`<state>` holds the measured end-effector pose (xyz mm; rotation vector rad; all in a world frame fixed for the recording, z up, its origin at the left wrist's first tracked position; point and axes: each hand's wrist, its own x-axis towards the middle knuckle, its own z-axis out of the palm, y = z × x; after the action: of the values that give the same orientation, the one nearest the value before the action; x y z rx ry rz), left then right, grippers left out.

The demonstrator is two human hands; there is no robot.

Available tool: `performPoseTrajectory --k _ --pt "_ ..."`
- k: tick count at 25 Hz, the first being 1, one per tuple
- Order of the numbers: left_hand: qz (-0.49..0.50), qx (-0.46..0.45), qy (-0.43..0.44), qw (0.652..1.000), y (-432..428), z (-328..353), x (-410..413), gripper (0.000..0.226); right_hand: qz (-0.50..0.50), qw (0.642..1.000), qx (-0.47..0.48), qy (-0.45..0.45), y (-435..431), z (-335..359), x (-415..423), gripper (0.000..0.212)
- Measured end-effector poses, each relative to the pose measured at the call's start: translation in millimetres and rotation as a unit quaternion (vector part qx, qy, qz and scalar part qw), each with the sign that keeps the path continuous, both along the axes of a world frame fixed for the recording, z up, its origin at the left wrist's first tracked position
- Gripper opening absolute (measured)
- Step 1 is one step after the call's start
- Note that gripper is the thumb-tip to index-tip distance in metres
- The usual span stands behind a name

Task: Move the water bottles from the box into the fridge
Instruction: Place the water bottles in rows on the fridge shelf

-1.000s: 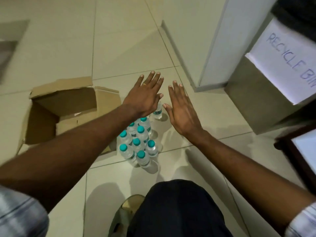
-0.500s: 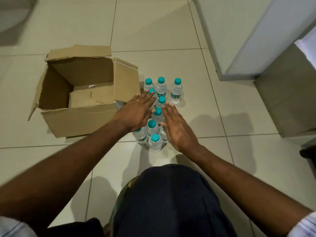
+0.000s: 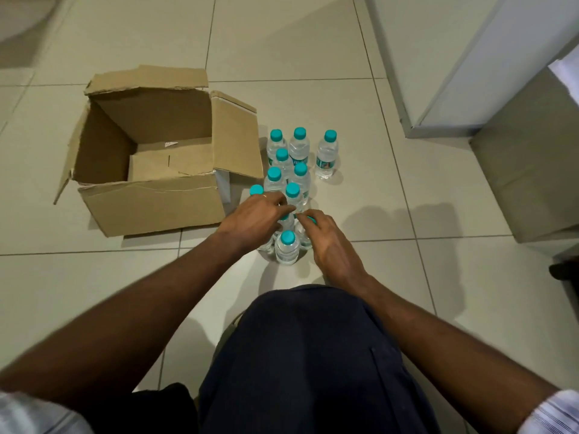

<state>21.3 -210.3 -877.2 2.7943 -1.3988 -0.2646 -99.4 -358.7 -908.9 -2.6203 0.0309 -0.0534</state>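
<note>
- Both hands curl into the near end of the water bottles point(image 3: 293, 195), just off the box's point(image 3: 150, 211) near right corner.
- Left hand point(image 3: 257, 219): fingers bent over the necks and caps beneath it, gripping there. Its palm covers those bottles, so which ones it actually holds cannot be made out.
- Right hand point(image 3: 329, 242): fingers and thumb wrap one bottle on the side away from the box. Only a sliver of its teal cap shows past the fingertips.
- One bottle point(image 3: 285, 250) stands uncovered between the two wrists, and the lower bodies of its neighbours are hidden behind it and the hands.
- Every bottle that shows stands upright on the floor tiles point(image 3: 282, 42), long axis vertical and teal cap up. The group runs in a narrow band alongside the box's right wall, touching or nearly touching one another.
- A lone bottle point(image 3: 326, 155) stands slightly apart, on the side of the group farthest from the box.
- Open at the top with its flaps raised, the box stands upright. Its right flap hides part of the floor beside the bottles.
- A knee in dark trousers point(image 3: 300, 355) fills the bottom of the view and covers most of a shoe point(image 3: 230, 327).
- Far to the box's right, a white panel point(image 3: 470, 57) and a grey bin point(image 3: 532, 170) are cut off by the frame edge.
</note>
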Motion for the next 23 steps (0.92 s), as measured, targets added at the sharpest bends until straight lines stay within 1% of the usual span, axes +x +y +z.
performPoseTrajectory --k 4,7,11,15,18,20,23 --pt "0.012 0.009 0.062 0.998 -12.6 2.5 2.5 0.042 0.005 0.999 -0.045 0.006 -5.8 6.7 1.8 0.052" --pt "0.01 0.031 0.084 0.996 -23.0 20.3 10.9 0.041 -0.03 0.997 -0.068 0.006 -15.8 16.8 -3.9 0.052" --pt "-0.039 0.042 0.073 0.996 -52.6 67.6 17.6 0.036 -0.095 0.992 -0.076 -0.027 -43.9 45.6 -19.0 0.04" --pt "-0.088 0.028 0.062 0.994 -110.7 122.4 7.3 0.035 -0.172 0.981 -0.074 -0.057 -89.3 89.6 -39.7 0.036" --pt "-0.138 -0.005 0.051 0.989 -164.4 162.8 -12.0 0.037 -0.237 0.964 -0.076 -0.095 -123.8 125.0 -63.2 0.034" --pt "-0.173 -0.022 0.047 0.984 -203.1 189.8 -34.1 0.037 -0.297 0.944 -0.077 -0.122 -147.2 149.1 -85.3 0.031" --pt "-0.24 -0.033 0.026 0.97 -262.3 227.1 -69.3 0.037 -0.381 0.912 -0.065 -0.136 -179.6 185.8 -121.2 0.028"
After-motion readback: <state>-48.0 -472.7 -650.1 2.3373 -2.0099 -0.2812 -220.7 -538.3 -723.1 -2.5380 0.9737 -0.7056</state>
